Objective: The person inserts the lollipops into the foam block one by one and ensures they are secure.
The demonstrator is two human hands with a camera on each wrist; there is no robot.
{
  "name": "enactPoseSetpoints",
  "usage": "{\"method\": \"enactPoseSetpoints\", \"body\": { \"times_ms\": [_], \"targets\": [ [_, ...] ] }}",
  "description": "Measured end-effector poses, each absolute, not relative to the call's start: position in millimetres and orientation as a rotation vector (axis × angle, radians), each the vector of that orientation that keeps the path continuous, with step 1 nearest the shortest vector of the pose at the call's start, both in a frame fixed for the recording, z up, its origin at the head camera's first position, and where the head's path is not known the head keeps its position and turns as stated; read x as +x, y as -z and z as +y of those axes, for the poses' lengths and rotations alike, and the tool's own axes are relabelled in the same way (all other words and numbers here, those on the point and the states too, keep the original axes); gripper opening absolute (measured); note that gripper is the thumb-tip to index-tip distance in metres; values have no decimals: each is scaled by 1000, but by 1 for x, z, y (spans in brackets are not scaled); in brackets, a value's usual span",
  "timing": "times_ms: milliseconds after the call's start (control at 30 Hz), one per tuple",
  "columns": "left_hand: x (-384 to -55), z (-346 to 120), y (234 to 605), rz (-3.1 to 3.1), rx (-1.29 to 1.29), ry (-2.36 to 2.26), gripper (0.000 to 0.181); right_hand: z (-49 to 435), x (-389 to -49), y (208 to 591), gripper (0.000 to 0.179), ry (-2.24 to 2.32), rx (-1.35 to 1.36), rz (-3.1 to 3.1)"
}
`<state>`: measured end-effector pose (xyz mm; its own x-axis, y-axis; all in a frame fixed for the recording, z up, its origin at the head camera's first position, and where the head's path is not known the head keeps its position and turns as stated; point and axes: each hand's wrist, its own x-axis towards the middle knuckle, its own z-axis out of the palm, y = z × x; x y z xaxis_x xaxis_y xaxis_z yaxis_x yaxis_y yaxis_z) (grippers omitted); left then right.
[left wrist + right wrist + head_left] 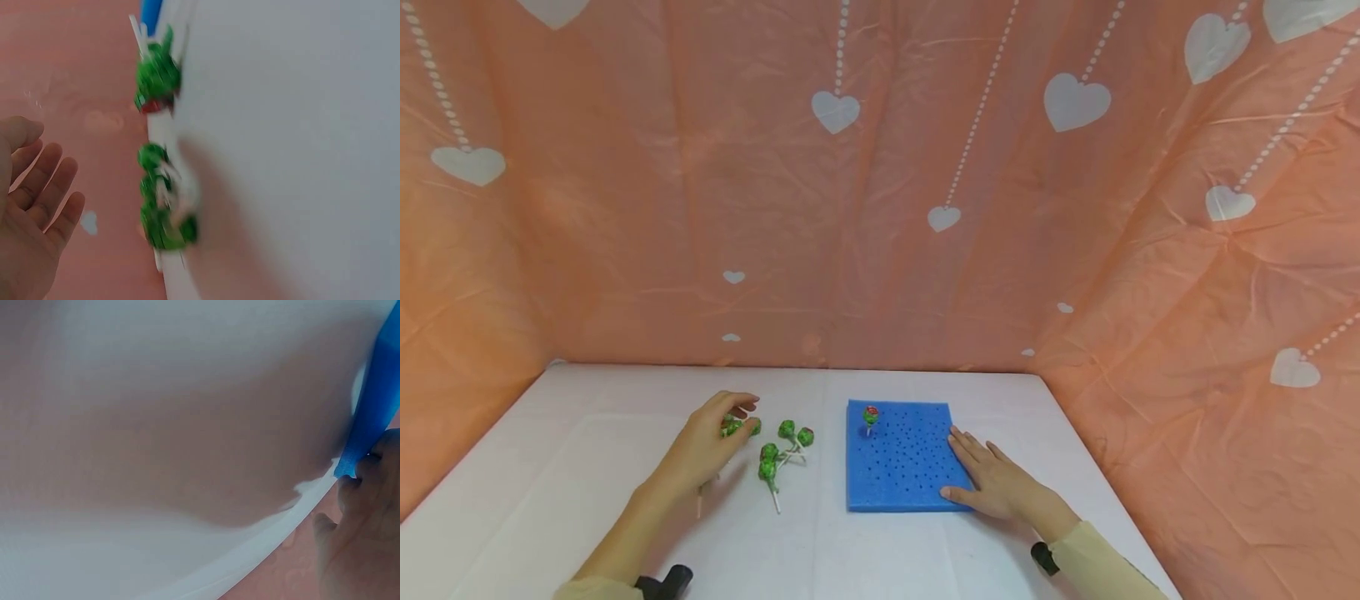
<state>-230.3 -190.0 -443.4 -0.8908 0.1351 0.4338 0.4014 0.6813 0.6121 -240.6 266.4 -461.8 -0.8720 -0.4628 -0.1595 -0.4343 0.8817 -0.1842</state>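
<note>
One lollipop (870, 415) stands upright in blue foam (895, 496); left grip (711, 433) loosely apart, right grip (997, 485) apart, touching foam.

In the head view's lower left, lollipops (767, 468) are lying left of a block (901, 467) where another lollipop (870, 415) is standing.

The left hand (706, 433) partly hides some green lollipops (730, 427) in the head view, the left wrist view blurs them, and the right wrist view's edge cuts off the blue block (377, 394) and right hand (369, 531).
</note>
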Motion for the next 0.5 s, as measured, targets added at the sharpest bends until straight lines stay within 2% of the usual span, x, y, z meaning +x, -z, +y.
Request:
{"method": "enactPoseSetpoints", "body": {
  "times_ms": [500],
  "targets": [
    [-215,-251,456,-2776,-388,806,29,267,-243,462,94,203,-700,2848]
  ]
}}
